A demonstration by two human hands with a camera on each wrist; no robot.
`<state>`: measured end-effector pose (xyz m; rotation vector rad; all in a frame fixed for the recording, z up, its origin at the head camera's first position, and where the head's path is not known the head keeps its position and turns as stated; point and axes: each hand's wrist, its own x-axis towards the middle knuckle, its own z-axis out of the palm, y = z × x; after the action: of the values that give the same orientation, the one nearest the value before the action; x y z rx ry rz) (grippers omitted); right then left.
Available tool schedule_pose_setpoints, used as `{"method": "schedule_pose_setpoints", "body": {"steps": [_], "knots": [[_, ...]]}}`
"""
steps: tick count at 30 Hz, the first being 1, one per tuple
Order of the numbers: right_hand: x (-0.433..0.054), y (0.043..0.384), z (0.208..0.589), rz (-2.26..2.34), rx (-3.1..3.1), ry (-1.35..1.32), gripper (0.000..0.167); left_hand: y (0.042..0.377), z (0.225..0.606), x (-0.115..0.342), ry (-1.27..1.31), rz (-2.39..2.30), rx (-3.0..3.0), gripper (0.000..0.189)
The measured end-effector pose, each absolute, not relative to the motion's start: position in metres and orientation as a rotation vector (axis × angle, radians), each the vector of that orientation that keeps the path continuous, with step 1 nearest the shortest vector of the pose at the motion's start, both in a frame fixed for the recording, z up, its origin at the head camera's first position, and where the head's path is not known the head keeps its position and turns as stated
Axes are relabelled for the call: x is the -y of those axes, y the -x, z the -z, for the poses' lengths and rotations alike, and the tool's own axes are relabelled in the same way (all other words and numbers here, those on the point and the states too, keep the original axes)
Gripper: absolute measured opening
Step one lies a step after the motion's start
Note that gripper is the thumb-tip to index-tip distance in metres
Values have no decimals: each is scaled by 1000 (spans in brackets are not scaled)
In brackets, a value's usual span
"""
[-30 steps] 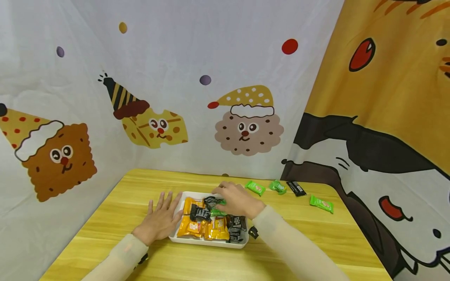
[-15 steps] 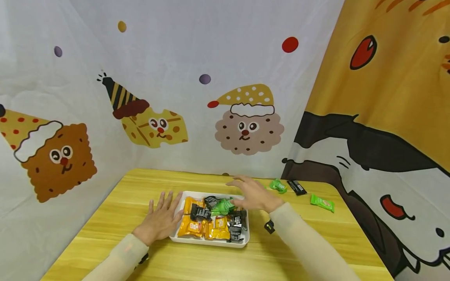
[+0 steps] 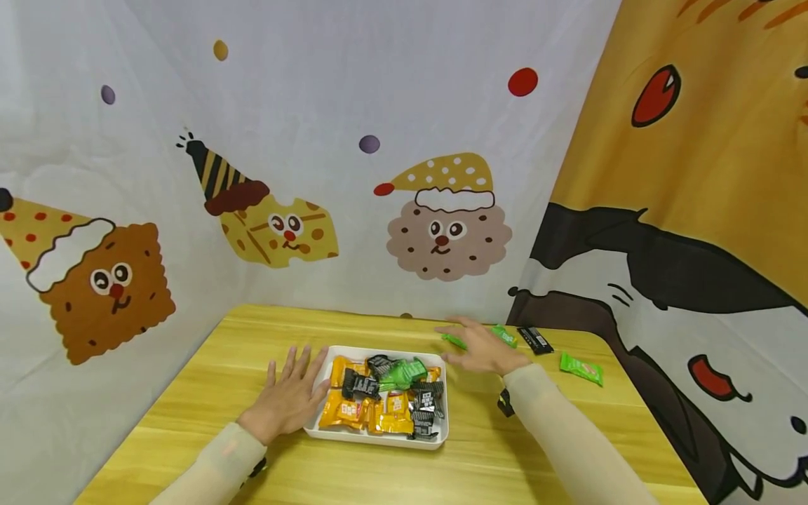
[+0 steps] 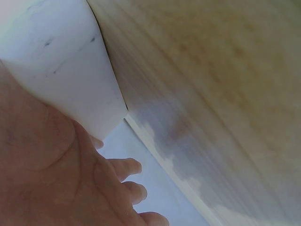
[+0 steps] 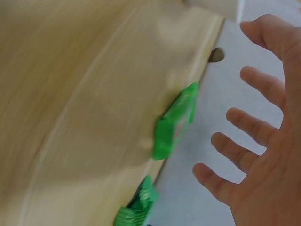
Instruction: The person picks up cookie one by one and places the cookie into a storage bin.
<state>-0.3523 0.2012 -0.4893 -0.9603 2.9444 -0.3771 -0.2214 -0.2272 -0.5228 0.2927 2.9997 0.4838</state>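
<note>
A white tray (image 3: 379, 440) holds orange, black and green wrapped snacks. My left hand (image 3: 284, 403) lies with fingers spread against the tray's left side. Above the table, just right of the tray, my right hand (image 3: 482, 349) reaches with parted fingers and nothing in its grasp. It partly covers a small green snack packet (image 3: 454, 341) in the head view. In the right wrist view the same green packet (image 5: 175, 125) stands out in front of the fingers, apart from them. A green wrapped snack (image 3: 404, 374) rests on top of the others in the tray.
Behind the right hand lies another green wrapped snack (image 3: 505, 335), partly hidden. A black packet (image 3: 535, 340) and a green packet (image 3: 581, 369) are farther right on the wooden table (image 3: 353, 477). A printed cloth (image 3: 353, 280) hangs along the table's back edge.
My right hand has let go of the green wrapped snack in the tray and moved right, toward the loose green packet, with its fingers opening. The left hand has stayed at the tray's side.
</note>
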Motion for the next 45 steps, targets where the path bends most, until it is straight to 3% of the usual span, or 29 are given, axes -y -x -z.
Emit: {"method": "schedule_pose_setpoints", "body": {"steps": [18, 23, 35, 45], "knots": [[-217, 373, 517, 224, -2907, 852, 71, 221, 519, 225, -303, -489, -2990, 75], [-224, 386, 532, 236, -2912, 898, 66, 220, 520, 225, -299, -475, -2989, 75], [-213, 375, 526, 226, -3002, 931, 49, 221, 521, 226, -291, -468, -2984, 75], [-214, 375, 525, 264, -3007, 876, 44, 221, 521, 225, -298, -471, -2995, 75]]}}
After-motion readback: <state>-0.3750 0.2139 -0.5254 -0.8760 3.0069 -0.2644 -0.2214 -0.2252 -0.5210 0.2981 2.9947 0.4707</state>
